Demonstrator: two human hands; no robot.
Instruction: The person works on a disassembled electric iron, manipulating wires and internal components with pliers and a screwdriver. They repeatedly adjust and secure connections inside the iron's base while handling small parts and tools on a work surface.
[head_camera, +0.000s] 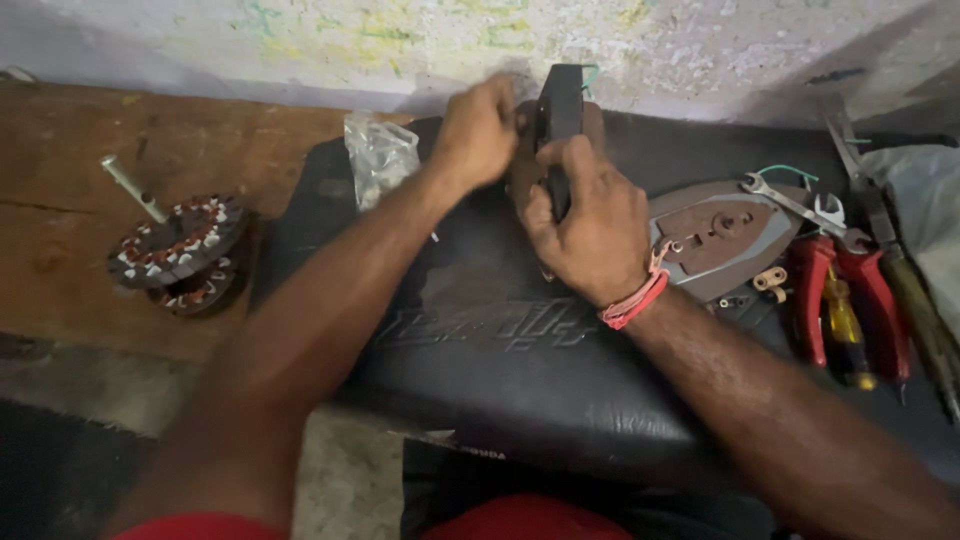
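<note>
My left hand (478, 132) and my right hand (588, 218) both grip a black handle-shaped casing (560, 112) that stands upright on a brownish body (592, 120) over a black padded seat (520, 330). The left hand holds the casing's left side near the top. The right hand wraps its lower front, with a red thread band (633, 302) on the wrist. Much of the body is hidden behind the hands.
A flat iron soleplate (720, 238) lies right of my hands, with a spanner (790, 200), red-handled pliers (850, 300) and a screwdriver (845, 330). A crumpled plastic bag (378, 155) lies at the left. A wound motor stator with shaft (180, 250) rests on the wooden bench (60, 200).
</note>
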